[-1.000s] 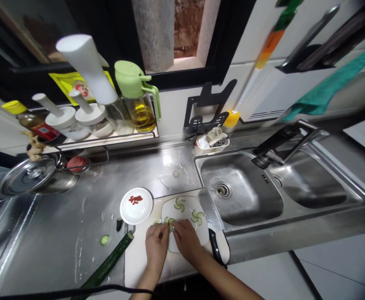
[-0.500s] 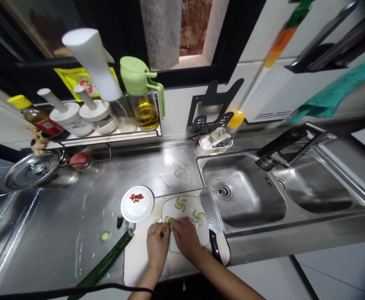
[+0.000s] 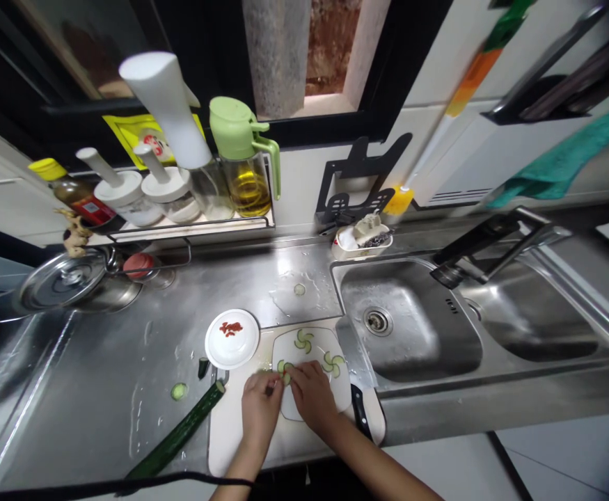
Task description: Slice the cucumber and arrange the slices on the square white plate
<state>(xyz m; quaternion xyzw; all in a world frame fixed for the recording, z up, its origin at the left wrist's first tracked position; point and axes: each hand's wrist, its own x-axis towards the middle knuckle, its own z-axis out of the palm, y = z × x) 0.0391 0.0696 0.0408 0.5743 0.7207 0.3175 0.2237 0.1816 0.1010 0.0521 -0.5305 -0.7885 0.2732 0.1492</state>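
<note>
Three pinwheels of thin cucumber slices are laid on a white square plate point(image 3: 317, 403): one at the back point(image 3: 303, 340), one at the right point(image 3: 333, 363) and one at the left point(image 3: 283, 369). A tiny red piece point(image 3: 286, 375) shows on the left pinwheel, between my fingertips. My left hand point(image 3: 261, 407) is closed at that pinwheel's near-left side, fingers curled in a pinch; what they hold is hidden. From the right, my right hand point(image 3: 314, 398) reaches over the plate, its fingertips pressed together at the same pinwheel. Several small red pieces, like goji berries point(image 3: 230, 328), lie on a round white plate point(image 3: 241, 357).
The square plate rests on a cutting board point(image 3: 225, 438). A knife point(image 3: 360, 410) lies along the board's right side, beside the sink point(image 3: 408, 320). To the left are a long cucumber point(image 3: 179, 435) and cut ends point(image 3: 179, 392). Bottles and jars stand on the rear shelf point(image 3: 194, 228).
The view has shifted slightly, so everything sits a little farther right. My left hand has drawn back slightly from the left pinwheel, showing more of it; my right hand stays there.
</note>
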